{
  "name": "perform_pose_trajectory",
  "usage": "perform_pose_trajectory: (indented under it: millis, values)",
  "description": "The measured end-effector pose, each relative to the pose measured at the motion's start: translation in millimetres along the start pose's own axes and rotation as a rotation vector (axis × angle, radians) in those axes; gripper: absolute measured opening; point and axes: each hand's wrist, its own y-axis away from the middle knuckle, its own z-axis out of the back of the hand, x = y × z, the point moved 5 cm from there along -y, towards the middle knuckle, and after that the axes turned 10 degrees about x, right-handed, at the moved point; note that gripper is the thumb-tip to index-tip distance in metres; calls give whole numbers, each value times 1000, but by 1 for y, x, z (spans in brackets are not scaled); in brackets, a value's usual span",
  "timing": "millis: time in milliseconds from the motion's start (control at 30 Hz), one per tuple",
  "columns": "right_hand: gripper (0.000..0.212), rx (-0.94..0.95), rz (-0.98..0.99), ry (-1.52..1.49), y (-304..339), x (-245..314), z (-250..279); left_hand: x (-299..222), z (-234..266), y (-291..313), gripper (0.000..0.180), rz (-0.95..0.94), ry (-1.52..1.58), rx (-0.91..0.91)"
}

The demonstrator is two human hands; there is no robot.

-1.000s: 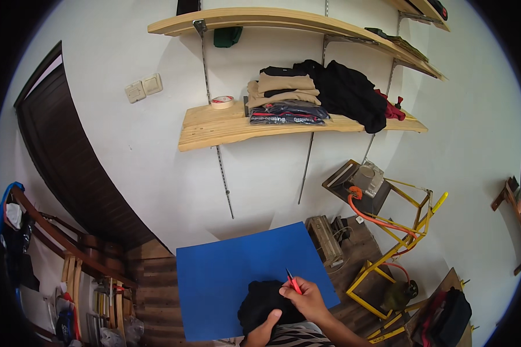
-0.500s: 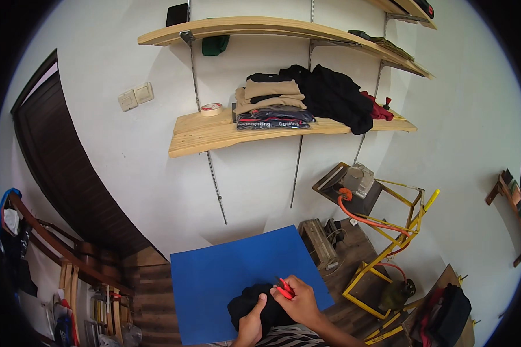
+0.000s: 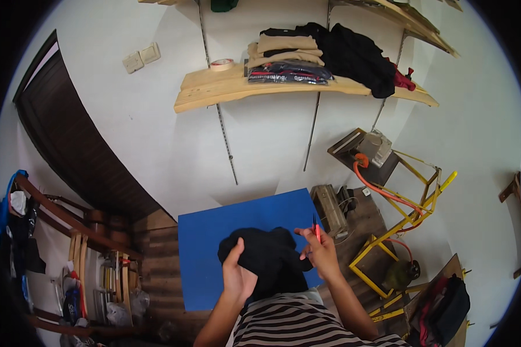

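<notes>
A bunched black cloth (image 3: pixel 269 251) is held up over a blue tabletop (image 3: pixel 205 234). My left hand (image 3: pixel 237 276) grips its left side, thumb lying on top of the fabric and the other fingers hidden under it. In my right hand (image 3: pixel 324 257) is a pair of small red-handled snips (image 3: pixel 317 232), dark points upward. That hand is beside the cloth's right edge, with a finger stretched toward the fabric; whether it touches is unclear.
Above the table, a wooden shelf (image 3: pixel 208 89) bears folded beige clothes (image 3: pixel 286 43), a black garment heap (image 3: pixel 353 58) and a tape roll (image 3: pixel 221 65). A yellow metal frame (image 3: pixel 367 254) with an orange hose stands right. Dark clothes (image 3: pixel 448 303) lie at lower right.
The black cloth has been raised and spread wider by my left hand. My right hand has moved away to the right, and the snips now point upward. The view has tilted down.
</notes>
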Motion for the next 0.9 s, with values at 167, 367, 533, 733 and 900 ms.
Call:
perform_pose_trajectory:
  millis: [167, 367, 533, 733, 900]
  values:
    - [39, 122, -283, -67, -2, -8, 3, -15, -6, -8, 34, -73, 82, 47]
    - [41, 263, -436, -233, 1, -19, 0, -16, 0, -9, 31, -82, 4, 41]
    - [36, 203, -354, -179, -9, -34, 1, -11, 8, -10, 23, -30, -67, 53]
    - [38, 89, -404, -256, -5, -68, -7, -17, 20, -12, 21, -51, -14, 16]
    - [44, 167, -579, -362, 7, -83, -16, -22, 28, -11, 30, -63, 17, 106]
